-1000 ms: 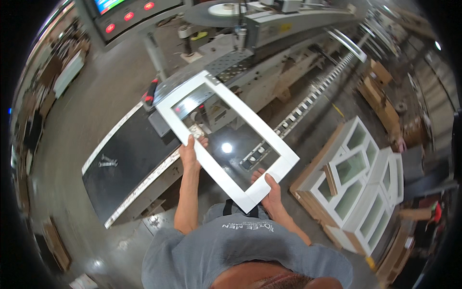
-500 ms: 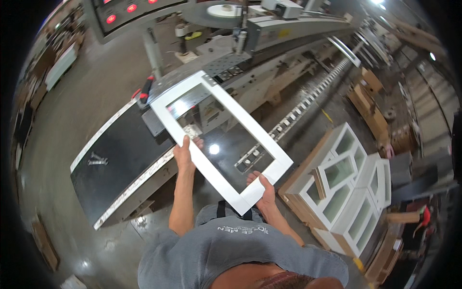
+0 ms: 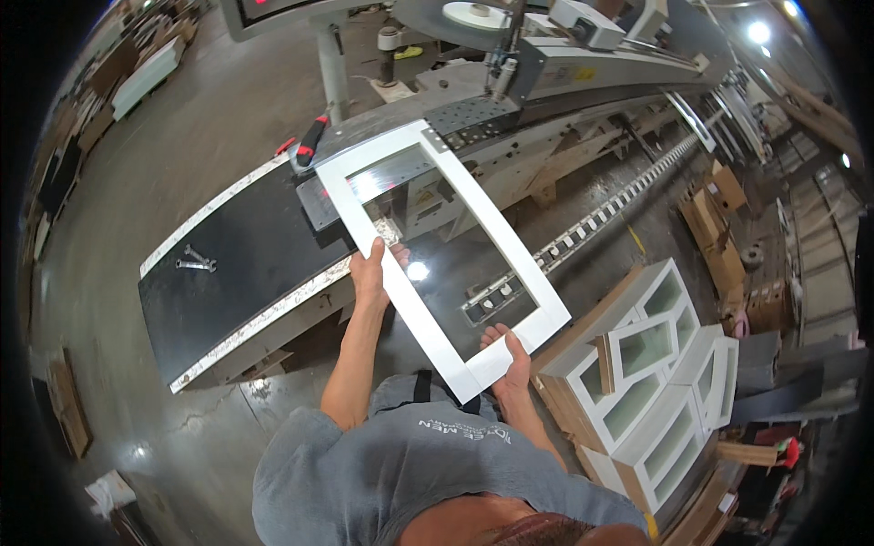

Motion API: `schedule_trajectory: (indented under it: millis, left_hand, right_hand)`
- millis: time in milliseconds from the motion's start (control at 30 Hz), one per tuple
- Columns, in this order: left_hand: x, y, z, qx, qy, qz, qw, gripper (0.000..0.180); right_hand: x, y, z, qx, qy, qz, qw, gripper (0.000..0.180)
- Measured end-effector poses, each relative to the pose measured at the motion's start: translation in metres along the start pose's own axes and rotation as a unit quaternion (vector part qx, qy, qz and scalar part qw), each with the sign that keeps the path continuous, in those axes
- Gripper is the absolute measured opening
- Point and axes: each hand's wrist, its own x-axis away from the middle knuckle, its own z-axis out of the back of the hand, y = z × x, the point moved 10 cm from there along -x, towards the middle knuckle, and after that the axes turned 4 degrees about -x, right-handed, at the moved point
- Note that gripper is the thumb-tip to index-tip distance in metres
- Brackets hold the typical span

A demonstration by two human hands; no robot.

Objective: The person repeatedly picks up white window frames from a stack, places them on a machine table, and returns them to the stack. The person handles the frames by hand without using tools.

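Note:
A white cabinet door frame [image 3: 543, 320] with a see-through middle lies slantwise in front of me, its far end over the edge of the machine. A bright spot of light shows within the middle. My left hand [image 3: 371, 271] is closed on the left long side, thumb on top, and its fingertips appear through the middle. At the near right corner my right hand [image 3: 512, 364] grips the short end, thumb over the face and fingers curled beneath.
Left of the frame stands a black-topped table [image 3: 246, 273] carrying wrenches [image 3: 197, 261]. A red-and-black handled tool [image 3: 312, 141] lies near its far corner. A machine with a roller track [image 3: 601, 218] runs far right. White framed doors [image 3: 637, 364] are stacked at the right.
My view has shifted, so the machine and table sit differently in the picture. Both hands keep their hold on the door frame, which has barely moved against the machine.

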Motion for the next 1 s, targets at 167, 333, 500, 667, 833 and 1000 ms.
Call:
schedule_trajectory:
  millis: [167, 333, 500, 667, 833, 1000]
  left_hand:
    - [0.0082, 0.0064, -0.0013, -0.012, 0.019, 0.012, 1.000, 0.037]
    - [0.0034, 0.0039, 0.0015, -0.002, 0.011, 0.003, 1.000, 0.038]
    - [0.0040, 0.0040, -0.0004, 0.002, 0.007, 0.005, 1.000, 0.038]
    - [0.0065, 0.0058, 0.0000, 0.007, 0.020, 0.012, 1.000, 0.030]
    - [0.0039, 0.0038, 0.0006, 0.006, 0.012, 0.008, 1.000, 0.030]
    - [0.0037, 0.0035, -0.0001, -0.001, 0.004, 0.003, 1.000, 0.036]
  right_hand:
    - [-0.0012, 0.0004, 0.0028, 0.019, 0.014, -0.007, 1.000, 0.044]
    - [-0.0021, -0.0006, 0.0023, 0.022, 0.011, 0.000, 1.000, 0.044]
    - [-0.0009, -0.0006, 0.0020, 0.023, 0.014, 0.000, 1.000, 0.045]
    - [-0.0025, 0.0004, 0.0022, 0.015, 0.009, -0.004, 1.000, 0.045]
    - [-0.0037, 0.0018, 0.0028, 0.008, 0.004, -0.006, 1.000, 0.044]
    - [-0.0015, -0.0001, 0.0013, 0.009, 0.012, -0.011, 1.000, 0.041]
